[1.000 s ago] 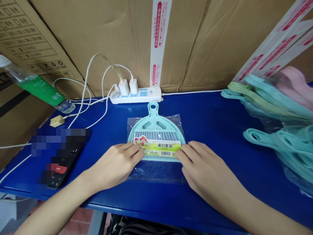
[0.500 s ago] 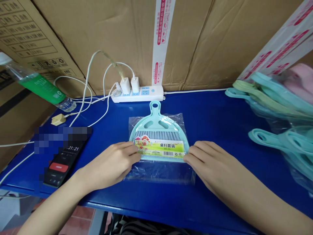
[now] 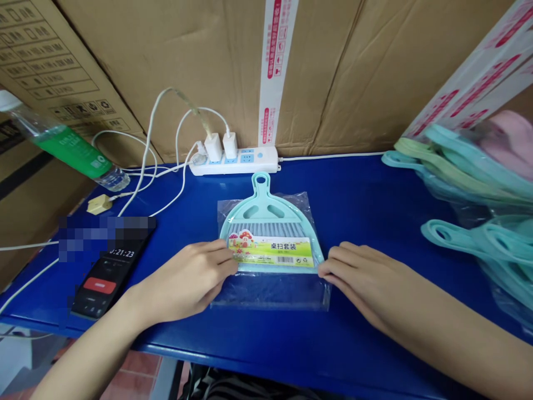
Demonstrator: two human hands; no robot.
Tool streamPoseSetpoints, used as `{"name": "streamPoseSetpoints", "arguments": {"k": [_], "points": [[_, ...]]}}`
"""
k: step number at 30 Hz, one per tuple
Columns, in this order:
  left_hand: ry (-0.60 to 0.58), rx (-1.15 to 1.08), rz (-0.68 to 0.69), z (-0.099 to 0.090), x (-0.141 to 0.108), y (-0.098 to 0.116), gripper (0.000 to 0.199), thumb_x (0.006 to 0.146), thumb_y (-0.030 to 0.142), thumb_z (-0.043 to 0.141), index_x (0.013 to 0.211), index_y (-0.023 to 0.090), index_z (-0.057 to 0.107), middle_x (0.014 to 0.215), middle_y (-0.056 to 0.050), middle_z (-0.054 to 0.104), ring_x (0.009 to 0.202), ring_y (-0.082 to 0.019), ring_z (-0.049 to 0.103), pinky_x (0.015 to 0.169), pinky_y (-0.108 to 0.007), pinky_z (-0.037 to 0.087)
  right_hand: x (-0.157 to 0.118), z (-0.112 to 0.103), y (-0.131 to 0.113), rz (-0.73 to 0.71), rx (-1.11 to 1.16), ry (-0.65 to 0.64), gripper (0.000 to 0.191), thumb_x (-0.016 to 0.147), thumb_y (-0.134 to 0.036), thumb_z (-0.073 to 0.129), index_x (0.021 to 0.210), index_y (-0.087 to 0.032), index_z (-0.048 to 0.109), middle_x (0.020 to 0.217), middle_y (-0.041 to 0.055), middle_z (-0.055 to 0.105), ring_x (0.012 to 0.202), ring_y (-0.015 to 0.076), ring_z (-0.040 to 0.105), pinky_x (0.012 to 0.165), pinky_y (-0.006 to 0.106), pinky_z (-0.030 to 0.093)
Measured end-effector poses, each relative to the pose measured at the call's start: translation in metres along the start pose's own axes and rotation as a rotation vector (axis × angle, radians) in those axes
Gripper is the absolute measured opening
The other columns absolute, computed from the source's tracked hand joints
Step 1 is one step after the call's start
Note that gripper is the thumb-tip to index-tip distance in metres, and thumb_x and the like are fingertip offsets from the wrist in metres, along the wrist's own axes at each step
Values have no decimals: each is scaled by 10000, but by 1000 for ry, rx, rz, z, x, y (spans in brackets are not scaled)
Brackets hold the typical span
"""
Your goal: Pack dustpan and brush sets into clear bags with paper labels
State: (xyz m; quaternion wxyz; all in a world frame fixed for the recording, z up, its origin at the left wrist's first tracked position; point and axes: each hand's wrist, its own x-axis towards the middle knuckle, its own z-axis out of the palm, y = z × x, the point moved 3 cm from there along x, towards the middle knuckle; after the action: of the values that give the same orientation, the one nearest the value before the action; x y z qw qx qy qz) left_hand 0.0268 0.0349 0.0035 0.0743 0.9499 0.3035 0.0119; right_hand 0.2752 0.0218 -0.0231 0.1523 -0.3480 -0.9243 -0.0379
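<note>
A light-teal dustpan (image 3: 261, 201) with a grey-bristled brush (image 3: 268, 228) lies flat on the blue table, handle pointing away from me. Both are inside a clear plastic bag (image 3: 275, 291), whose loose lower part spreads toward me. A printed label card (image 3: 270, 250) with mushrooms and a barcode covers the bristles' front. At the left front corner, my left hand (image 3: 202, 278) is closed with curled fingers on the bagged dustpan's edge. My right hand (image 3: 353, 278) pinches the bag at the right front corner. The fingertips of both hands are partly hidden.
More bagged dustpan sets (image 3: 470, 239) in teal, green and pink pile up at the right. A white power strip (image 3: 258, 161) with chargers and cables stands behind. A phone (image 3: 108, 272) and a green-labelled bottle (image 3: 73, 150) are at left. Cardboard (image 3: 208, 55) walls the back.
The dustpan's handle has shifted slightly left. My right hand has moved a little to the right, along the dustpan's corner. My left hand has hardly moved.
</note>
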Motion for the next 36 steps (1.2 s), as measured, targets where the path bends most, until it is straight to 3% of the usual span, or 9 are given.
{"name": "streamPoseSetpoints", "arguments": {"k": [6, 13, 18, 20, 23, 27, 30, 36], "points": [[4, -6, -13, -3, 0, 1, 185, 854, 37, 526, 817, 188, 627, 799, -7, 646, 747, -171, 560, 690, -290, 482, 6, -1, 2, 36, 7, -3, 252, 962, -142, 473, 787, -221, 637, 729, 8, 689, 704, 198, 651, 728, 339, 460], [-5, 5, -15, -3, -1, 2, 80, 890, 198, 622, 812, 189, 612, 798, -10, 659, 790, -198, 581, 721, -325, 493, 11, 1, -7, 137, -121, 119, 407, 989, -147, 371, 639, -228, 562, 573, 2, 597, 535, 181, 548, 584, 309, 350], [-31, 13, -16, -1, 0, 2, 408, 779, 557, 730, 871, 171, 637, 852, -50, 689, 843, -238, 619, 697, -340, 525, 15, -1, -5, 144, -154, 143, 406, 1013, -187, 329, 636, -228, 476, 544, -10, 510, 506, 170, 476, 574, 297, 330], [-30, 48, -10, 1, 0, 3, 515, 712, 621, 754, 892, 152, 638, 872, -70, 694, 858, -258, 629, 719, -367, 544, 17, -1, -3, 112, -117, 136, 378, 1019, -175, 315, 687, -216, 493, 600, -1, 536, 540, 169, 484, 573, 289, 329], [-23, 100, -5, 5, 0, 6, 507, 714, 573, 778, 920, 132, 636, 904, -92, 696, 909, -287, 636, 790, -413, 558, 18, 0, -1, 51, -44, 108, 343, 1008, -124, 328, 747, -202, 537, 698, 24, 585, 627, 183, 507, 594, 294, 343], [-19, 137, -4, 7, 1, 12, 245, 805, 352, 700, 906, 142, 625, 897, -85, 686, 897, -283, 630, 749, -403, 557, 16, 2, 1, 14, 45, 56, 307, 988, -110, 385, 781, -188, 597, 777, 48, 613, 719, 204, 509, 644, 315, 388], [-36, 139, -8, 7, 1, 15, 74, 796, 215, 613, 849, 162, 608, 857, -71, 666, 859, -265, 618, 710, -382, 541, 14, 4, 1, -9, 96, 34, 274, 964, -93, 426, 793, -178, 622, 796, 51, 636, 737, 209, 513, 664, 323, 426], [-86, 104, -38, 7, -3, 13, 139, 716, 127, 575, 841, 180, 606, 897, -76, 657, 899, -263, 594, 786, -397, 527, 10, 7, 2, -43, 117, 2, 255, 876, -21, 470, 846, -190, 657, 816, 40, 697, 751, 204, 585, 679, 329, 483]]}}
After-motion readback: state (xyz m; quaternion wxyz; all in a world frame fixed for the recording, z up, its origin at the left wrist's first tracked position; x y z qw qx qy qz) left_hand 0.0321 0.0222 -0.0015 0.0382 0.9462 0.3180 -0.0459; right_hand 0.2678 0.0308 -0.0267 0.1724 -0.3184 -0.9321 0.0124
